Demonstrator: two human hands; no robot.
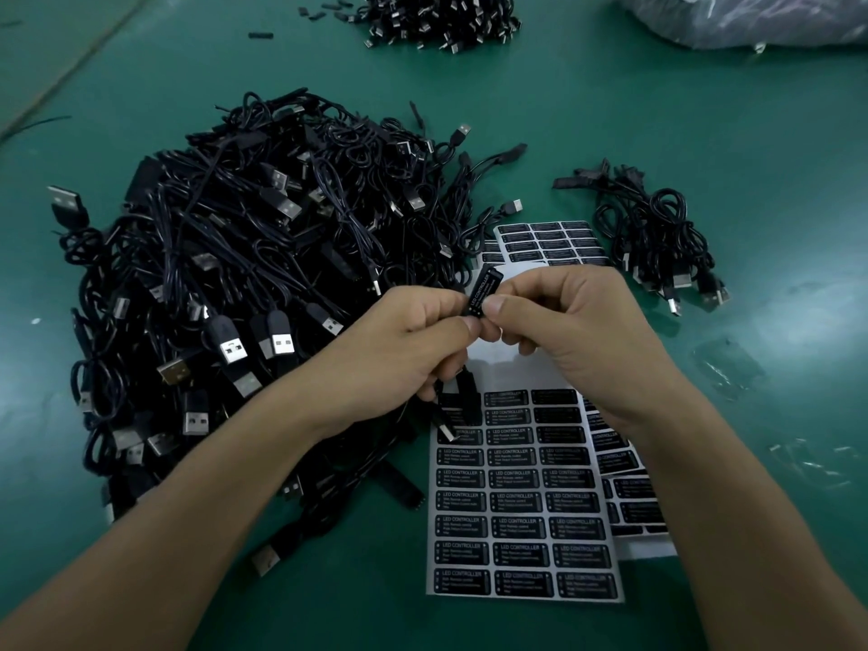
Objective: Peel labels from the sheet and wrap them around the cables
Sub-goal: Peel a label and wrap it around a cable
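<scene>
Above the label sheet [521,533] my two hands meet. My left hand [413,340] grips a black cable whose USB plug [446,427] hangs below my fist. My right hand [559,321] pinches a black "LED CONTROLLER" label [484,286] that lies against the cable's small black module, held upright between both thumbs. The sheet carries several rows of black labels; its upper rows are bare white backing.
A big heap of black USB cables [244,284] fills the green table [775,180] to the left. A small bundle of cables [657,237] lies at the right, another pile [441,21] at the far edge. More label sheets [549,242] lie behind my hands. A plastic bag [751,16] sits top right.
</scene>
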